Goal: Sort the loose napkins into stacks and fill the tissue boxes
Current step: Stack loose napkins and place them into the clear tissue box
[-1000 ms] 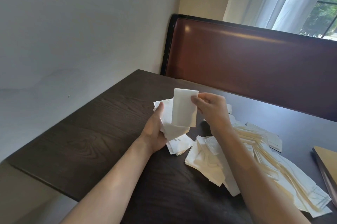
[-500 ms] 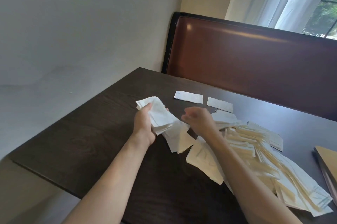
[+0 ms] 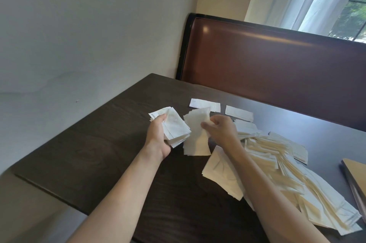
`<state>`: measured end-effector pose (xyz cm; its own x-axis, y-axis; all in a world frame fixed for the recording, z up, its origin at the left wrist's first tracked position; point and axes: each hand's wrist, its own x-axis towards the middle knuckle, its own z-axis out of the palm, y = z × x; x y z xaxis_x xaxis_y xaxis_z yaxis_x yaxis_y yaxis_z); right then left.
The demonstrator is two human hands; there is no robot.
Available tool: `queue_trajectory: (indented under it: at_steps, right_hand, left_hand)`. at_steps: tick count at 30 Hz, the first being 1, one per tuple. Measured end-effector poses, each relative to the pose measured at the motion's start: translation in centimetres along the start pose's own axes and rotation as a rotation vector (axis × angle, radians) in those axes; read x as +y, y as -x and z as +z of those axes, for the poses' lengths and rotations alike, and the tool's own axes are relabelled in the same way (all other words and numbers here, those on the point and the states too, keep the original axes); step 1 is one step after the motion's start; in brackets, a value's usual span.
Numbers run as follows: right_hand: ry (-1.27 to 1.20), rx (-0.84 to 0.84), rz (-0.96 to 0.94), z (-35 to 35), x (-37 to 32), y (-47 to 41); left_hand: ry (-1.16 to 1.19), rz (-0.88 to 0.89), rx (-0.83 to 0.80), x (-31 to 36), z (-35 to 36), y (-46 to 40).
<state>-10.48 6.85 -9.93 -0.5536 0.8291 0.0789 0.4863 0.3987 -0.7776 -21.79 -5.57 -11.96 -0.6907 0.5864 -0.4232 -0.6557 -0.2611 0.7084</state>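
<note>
Loose white folded paper napkins (image 3: 277, 165) sprawl over the dark wooden table (image 3: 95, 149). Left hand (image 3: 158, 136) grips a squared stack of napkins (image 3: 173, 127); right hand (image 3: 221, 132) pinches a thin, crumpled napkin sheet (image 3: 196, 136) just beside it.
</note>
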Motion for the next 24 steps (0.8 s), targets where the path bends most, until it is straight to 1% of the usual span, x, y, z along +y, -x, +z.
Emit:
queue_trajectory:
  at_steps: [3,5,9,11,13,16,18,20,21,24]
  right_hand:
    - [-0.056,0.084,-0.029,-1.0,-1.0,0.1]
    - [-0.118,0.105,-0.037,-1.6,-1.2,0.1]
    - [-0.430,0.114,-0.021,-2.7,-1.7,0.3]
    - [-0.521,0.135,-0.028,-3.1,-2.2,0.5]
    - [-0.626,0.073,-0.012,-3.3,-2.6,0.6]
    - [-0.909,-0.116,0.026,-3.2,-3.0,0.9]
    - [-0.992,-0.202,0.038,-2.8,-3.2,1.1]
    - [-0.929,-0.248,0.052,-2.0,-3.2,1.4]
    - [-0.835,-0.246,0.059,-1.6,-3.1,1.6]
    - [-0.391,-0.128,0.004,-0.7,-2.3,1.4]
  left_hand:
    - [-0.010,-0.034,-0.053,0.0,0.2,0.1]
    - [-0.010,-0.046,-0.078,0.1,0.2,0.1]
    - [0.045,-0.078,-0.142,0.1,0.2,0.3]
    - [0.039,-0.080,-0.171,0.0,0.3,0.5]
    - [0.030,-0.075,-0.207,-0.1,0.6,0.8]
    - [0.014,-0.077,-0.256,-0.4,0.7,1.1]
    - [0.027,-0.103,-0.308,-0.6,0.8,1.1]
    - [0.028,-0.130,-0.352,-0.7,0.8,1.0]
    - [0.027,-0.144,-0.360,-0.8,0.8,1.1]
    - [0.011,-0.151,-0.386,-0.9,0.7,0.8]
